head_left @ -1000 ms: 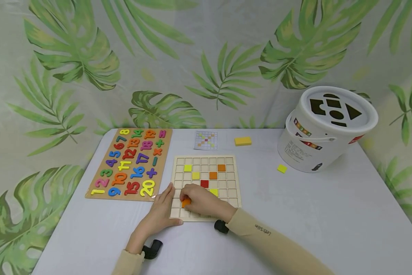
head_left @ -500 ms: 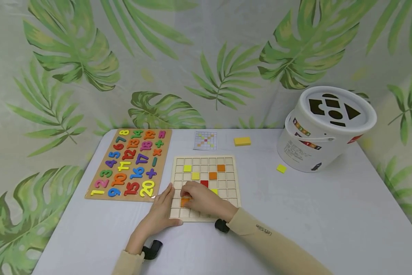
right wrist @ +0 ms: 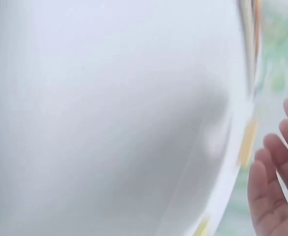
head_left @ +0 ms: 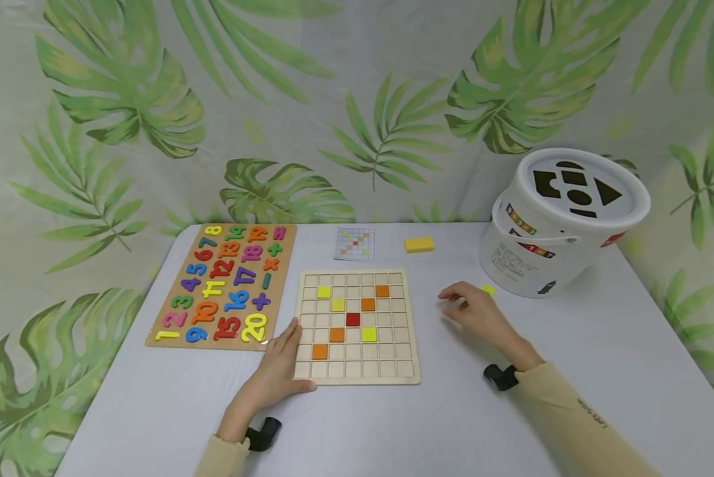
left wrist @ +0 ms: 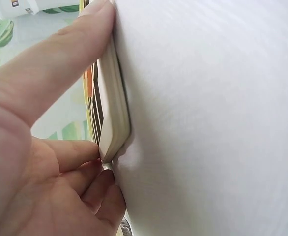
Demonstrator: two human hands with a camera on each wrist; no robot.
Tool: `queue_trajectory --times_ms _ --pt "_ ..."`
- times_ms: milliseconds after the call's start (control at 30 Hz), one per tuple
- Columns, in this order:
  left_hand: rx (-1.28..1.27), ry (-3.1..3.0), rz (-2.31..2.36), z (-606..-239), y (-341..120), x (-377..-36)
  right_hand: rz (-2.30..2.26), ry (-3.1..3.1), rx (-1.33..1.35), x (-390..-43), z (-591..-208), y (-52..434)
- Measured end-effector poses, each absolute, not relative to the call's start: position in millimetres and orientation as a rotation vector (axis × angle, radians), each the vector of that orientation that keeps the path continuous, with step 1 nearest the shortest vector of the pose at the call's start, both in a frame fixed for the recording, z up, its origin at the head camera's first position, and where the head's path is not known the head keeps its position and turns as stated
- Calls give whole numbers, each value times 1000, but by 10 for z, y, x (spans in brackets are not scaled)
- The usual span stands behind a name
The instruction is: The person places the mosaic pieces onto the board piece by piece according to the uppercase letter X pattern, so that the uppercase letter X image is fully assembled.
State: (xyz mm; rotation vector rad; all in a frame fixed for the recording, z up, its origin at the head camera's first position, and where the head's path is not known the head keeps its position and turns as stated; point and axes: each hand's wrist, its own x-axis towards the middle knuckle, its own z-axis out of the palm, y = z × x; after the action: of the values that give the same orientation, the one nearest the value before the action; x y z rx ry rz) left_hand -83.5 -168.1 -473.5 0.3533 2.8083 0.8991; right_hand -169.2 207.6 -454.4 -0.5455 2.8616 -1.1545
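Note:
A wooden grid board (head_left: pixel 387 380) lies in the middle of the table, with coloured square tiles in some cells. A red tile (head_left: pixel 353 319) sits at the centre, orange tiles such as this orange tile (head_left: pixel 320 352) form one diagonal, and yellow-green ones like this yellow tile (head_left: pixel 369 334) lie on the other. My left hand (head_left: pixel 276 371) rests at the board's lower left corner, fingers along the left edge and thumb (left wrist: pixel 60 64) by the near edge. My right hand (head_left: pixel 482 318) is over the table right of the board, fingers loosely bent, holding nothing. Just behind it a loose yellow-green tile (head_left: pixel 488 289) is partly hidden.
A number puzzle board (head_left: pixel 214 291) lies to the left. Behind the grid are a printed pattern card (head_left: pixel 355 244) and a yellow block (head_left: pixel 419 245). A white bucket (head_left: pixel 530 265) with a shape-hole lid stands at the back right. A leaf-print cloth hangs behind the table.
My right hand has let go of the orange tile in the lower left part of the grid and moved right, off the board. My left hand has stayed at the board's corner.

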Motion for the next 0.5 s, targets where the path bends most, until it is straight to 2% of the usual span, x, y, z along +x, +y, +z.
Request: queue_trajectory --times_ms 200,500 --pt "362 2807 901 -4736 -1687 -832 -1034 2917 -376 -1762 -4548 2588" --pt "362 2813 906 -4736 -1690 -830 -920 2965 -446 -1807 -4628 2690"
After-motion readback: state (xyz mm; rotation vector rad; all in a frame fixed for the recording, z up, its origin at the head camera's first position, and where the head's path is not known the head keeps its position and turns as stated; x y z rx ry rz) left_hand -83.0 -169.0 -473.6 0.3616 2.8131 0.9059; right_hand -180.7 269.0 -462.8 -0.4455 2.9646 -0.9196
